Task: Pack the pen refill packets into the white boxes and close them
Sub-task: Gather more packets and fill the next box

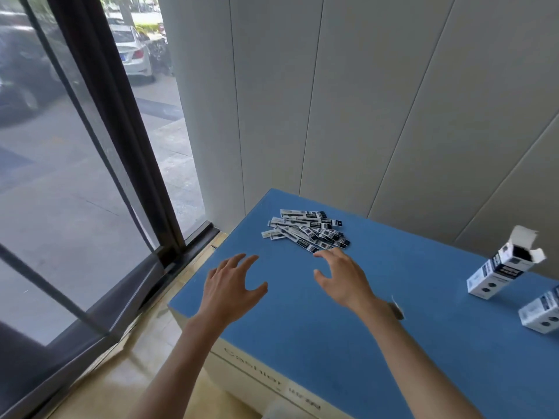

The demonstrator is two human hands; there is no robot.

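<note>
The left hand (pixel 233 285) hovers at 7 o'clock over the blue tabletop (pixel 348 343), fingers spread and holding nothing, above a cabinet front (pixel 257 373) lettered "Cashier". At 12 o'clock lies one loose pile of pen refill packets (pixel 305 231), too overlapped to count and their print unreadable; the right hand (pixel 341 276) is released just at its near edge. At 3 o'clock stand two white boxes (pixel 502 267), one with flaps open, the other (pixel 541 313) cut off.

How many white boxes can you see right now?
2. One box stands open at the table's right side; another box sits nearer, cut off by the frame edge. More may lie outside view.
</note>
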